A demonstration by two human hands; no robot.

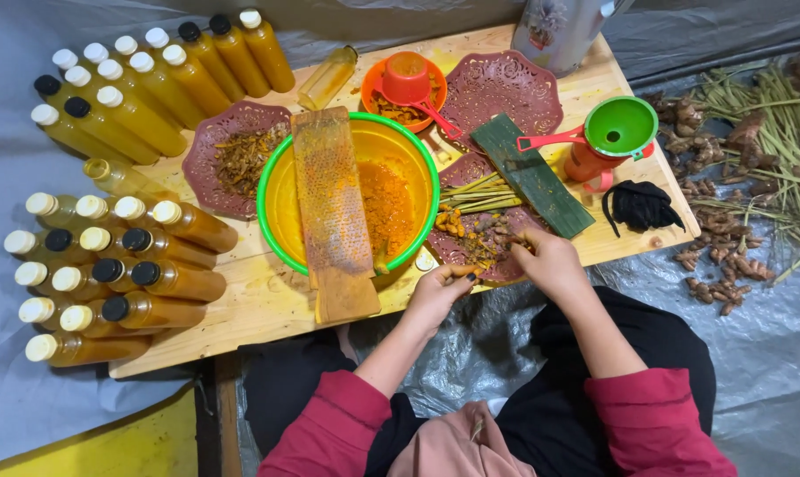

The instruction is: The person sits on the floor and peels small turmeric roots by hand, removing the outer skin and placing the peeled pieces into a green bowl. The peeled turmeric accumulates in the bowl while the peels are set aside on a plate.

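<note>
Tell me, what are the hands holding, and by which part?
Both hands, left and right, pinch small root pieces over the dark red plate; the exact place of each grip cannot be told.

Capped amber bottles (126,265), table's left.

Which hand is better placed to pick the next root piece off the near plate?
Right hand: its fingertips already rest among the roots on the plate; left hand sits off its edge, pinching something.

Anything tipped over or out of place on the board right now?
One uncapped bottle lies on its side behind the green-rimmed basin, unlike the upright capped ones. A loose white cap sits by the basin's near rim. No spill shows.
</note>
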